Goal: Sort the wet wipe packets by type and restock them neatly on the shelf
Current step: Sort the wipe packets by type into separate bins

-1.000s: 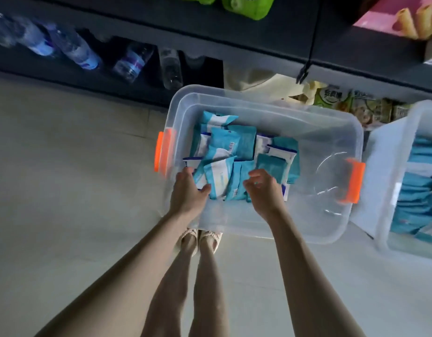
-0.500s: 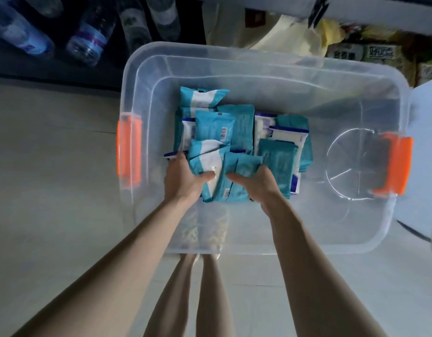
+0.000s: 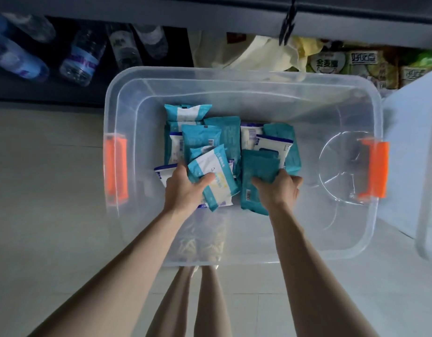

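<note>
Sorting barely begun: your left hand (image 3: 185, 188) grips a white-teal packet (image 3: 216, 175) and your right hand (image 3: 278, 188) a teal packet (image 3: 257, 173), at 6 o'clock of the pile (image 3: 210, 139) in the bin (image 3: 234, 76). Shelving seems not yet started.

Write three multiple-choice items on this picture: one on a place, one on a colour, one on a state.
1. Where are the wipe packets? A) in the clear bin B) on the floor C) on the shelf
2. What colour are the bin's latches? A) blue B) orange C) green
3. What is the left hand doing? A) hanging idle B) pushing a latch C) gripping a white-and-teal packet
Answers: 1 A, they lie piled inside its walls; 2 B, both latches show orange; 3 C, its thumb clamps that packet.
</note>
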Action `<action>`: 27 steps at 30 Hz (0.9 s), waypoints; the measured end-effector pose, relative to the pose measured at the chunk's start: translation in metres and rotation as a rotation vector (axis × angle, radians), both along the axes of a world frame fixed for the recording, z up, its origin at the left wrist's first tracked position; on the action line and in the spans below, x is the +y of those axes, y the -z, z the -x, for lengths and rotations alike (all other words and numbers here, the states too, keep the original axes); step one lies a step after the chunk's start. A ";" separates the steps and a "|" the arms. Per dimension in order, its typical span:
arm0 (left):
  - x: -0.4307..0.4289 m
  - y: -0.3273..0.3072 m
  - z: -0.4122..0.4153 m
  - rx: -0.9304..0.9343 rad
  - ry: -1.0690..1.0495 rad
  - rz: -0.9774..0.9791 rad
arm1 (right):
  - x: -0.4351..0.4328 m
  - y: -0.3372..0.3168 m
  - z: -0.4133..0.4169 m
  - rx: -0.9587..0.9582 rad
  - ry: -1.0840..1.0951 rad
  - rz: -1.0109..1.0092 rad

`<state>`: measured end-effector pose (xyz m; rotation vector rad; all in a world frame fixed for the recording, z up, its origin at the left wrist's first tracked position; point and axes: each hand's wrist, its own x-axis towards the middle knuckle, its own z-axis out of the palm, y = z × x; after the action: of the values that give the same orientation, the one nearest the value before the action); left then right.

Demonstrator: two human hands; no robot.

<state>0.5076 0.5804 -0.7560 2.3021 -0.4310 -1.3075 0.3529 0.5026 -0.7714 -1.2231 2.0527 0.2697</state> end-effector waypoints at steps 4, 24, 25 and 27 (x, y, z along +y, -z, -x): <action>0.001 -0.002 0.007 -0.012 0.004 0.023 | -0.002 0.000 -0.002 0.030 -0.033 0.083; 0.000 -0.016 0.001 0.114 -0.206 0.077 | -0.013 -0.009 0.005 -0.231 0.070 0.078; 0.000 -0.026 -0.001 0.134 -0.217 0.108 | -0.011 -0.021 0.007 -0.323 0.133 0.094; 0.001 -0.053 -0.005 0.173 -0.234 0.205 | -0.006 -0.056 0.014 -0.594 0.327 0.129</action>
<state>0.5126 0.5816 -0.7029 1.9856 -0.2190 -1.2693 0.3391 0.4962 -0.7152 -0.8782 1.7158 -0.3481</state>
